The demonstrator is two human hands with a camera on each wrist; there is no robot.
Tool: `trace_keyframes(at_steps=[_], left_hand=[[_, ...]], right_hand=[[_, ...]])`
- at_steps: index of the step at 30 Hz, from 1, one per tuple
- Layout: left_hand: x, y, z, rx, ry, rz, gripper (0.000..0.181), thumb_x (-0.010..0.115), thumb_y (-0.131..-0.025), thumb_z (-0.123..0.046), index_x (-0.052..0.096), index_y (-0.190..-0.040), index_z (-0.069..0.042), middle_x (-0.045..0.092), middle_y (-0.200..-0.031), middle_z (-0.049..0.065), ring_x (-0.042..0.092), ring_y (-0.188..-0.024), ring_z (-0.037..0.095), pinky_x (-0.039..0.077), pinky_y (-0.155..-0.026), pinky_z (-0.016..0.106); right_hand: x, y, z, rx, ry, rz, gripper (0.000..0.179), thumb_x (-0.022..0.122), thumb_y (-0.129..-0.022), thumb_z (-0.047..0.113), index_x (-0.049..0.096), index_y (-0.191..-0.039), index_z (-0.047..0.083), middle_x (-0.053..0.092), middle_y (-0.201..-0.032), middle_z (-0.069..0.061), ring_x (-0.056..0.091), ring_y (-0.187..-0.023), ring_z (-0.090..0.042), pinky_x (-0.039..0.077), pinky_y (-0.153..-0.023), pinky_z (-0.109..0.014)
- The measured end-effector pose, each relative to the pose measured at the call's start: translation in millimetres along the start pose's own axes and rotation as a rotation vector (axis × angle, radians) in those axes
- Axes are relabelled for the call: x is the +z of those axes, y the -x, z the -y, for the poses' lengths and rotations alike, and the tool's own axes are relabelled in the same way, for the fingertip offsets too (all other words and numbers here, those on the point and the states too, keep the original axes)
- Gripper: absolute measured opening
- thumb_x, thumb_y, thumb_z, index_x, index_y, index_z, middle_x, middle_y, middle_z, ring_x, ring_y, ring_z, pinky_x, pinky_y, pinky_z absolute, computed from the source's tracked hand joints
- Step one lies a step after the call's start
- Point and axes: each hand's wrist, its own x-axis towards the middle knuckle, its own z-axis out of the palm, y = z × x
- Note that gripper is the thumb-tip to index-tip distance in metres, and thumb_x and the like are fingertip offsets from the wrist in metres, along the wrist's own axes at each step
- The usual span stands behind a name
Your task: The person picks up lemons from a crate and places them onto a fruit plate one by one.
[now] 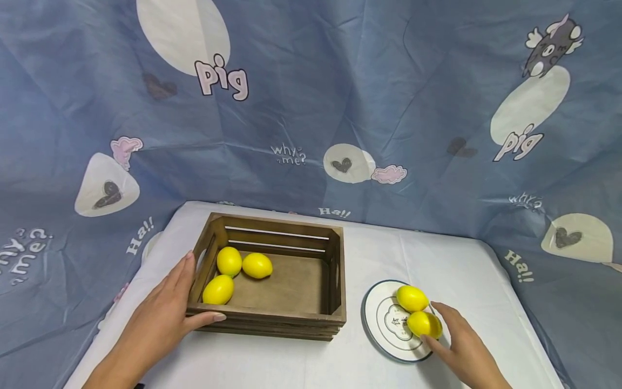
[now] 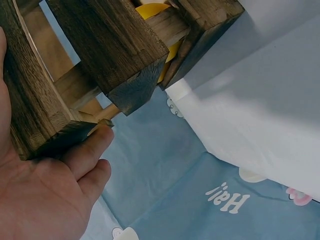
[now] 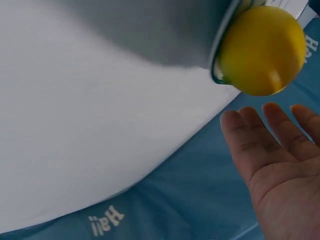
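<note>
My left hand (image 1: 160,316) grips the front left corner of a brown slatted wooden crate (image 1: 279,319), thumb along its front and fingers along its left side. The left wrist view shows my left hand (image 2: 55,185) close against the slats (image 2: 107,45). Inside the crate, at its left end, lie three yellow lemons (image 1: 229,262). To the right, a white plate (image 1: 381,319) with a dark rim bears two more lemons (image 1: 412,298). Around the nearer lemon (image 1: 421,324) my right hand (image 1: 464,346) is spread. In the right wrist view its fingers (image 3: 252,130) are apart from the lemon (image 3: 265,50).
The crate and plate stand on a white-covered table (image 1: 355,356), with a gap between them. A blue-grey printed cloth (image 1: 301,113) hangs behind the table and along its sides.
</note>
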Motion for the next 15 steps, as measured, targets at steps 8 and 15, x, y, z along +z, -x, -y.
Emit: trace_keyframes(at_steps=[8, 15], left_hand=[[0.0, 0.6, -0.1, 0.000, 0.007, 0.003, 0.134, 0.074, -0.080, -0.074, 0.007, -0.166, 0.002, 0.020, -0.167, 0.032, 0.029, -0.148, 0.054, 0.032, -0.110, 0.073], [0.2, -0.4, 1.7, -0.006, 0.023, -0.002, 0.134, 0.074, -0.080, -0.075, 0.005, -0.166, 0.002, 0.019, -0.167, 0.032, 0.028, -0.148, 0.055, 0.031, -0.109, 0.074]], right_hand=[[-6.3, -2.6, 15.6, 0.033, 0.022, 0.046, 0.075, 0.087, -0.088, 0.033, 0.052, -0.147, 0.003, 0.055, -0.146, -0.023, 0.055, -0.129, -0.045, 0.049, -0.101, -0.066], [-15.8, -3.8, 28.4, -0.079, 0.034, -0.038, 0.070, 0.088, -0.087, 0.026, 0.056, -0.145, 0.003, 0.057, -0.145, -0.018, 0.057, -0.129, -0.041, 0.051, -0.099, -0.064]])
